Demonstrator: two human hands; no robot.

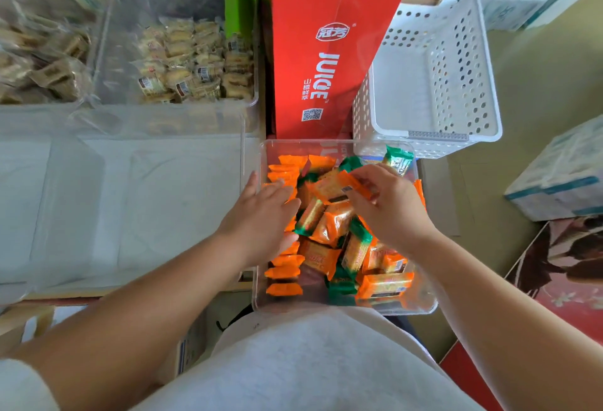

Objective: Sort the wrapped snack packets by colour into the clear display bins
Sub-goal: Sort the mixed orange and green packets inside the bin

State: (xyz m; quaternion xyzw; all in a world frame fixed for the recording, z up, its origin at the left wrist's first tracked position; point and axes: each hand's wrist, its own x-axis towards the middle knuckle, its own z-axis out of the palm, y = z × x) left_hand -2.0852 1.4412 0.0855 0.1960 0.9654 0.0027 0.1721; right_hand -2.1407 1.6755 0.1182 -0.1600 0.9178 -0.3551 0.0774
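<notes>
Orange packet pinched in right hand, lift clear of the clear bin with flat, straight-fingered left hand steadying the stacked orange row, leaving green packets behind

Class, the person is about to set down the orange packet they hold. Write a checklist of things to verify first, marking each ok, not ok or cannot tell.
1. Right hand holds one orange packet: ok.
2. Left hand free: ok, open, resting flat on the packets.
3. Clear bin sorted by colour: not ok, green packets lie among orange ones.
4. White basket has room: ok, nothing shows inside.
5. Which bin takes orange: cannot tell.
</notes>
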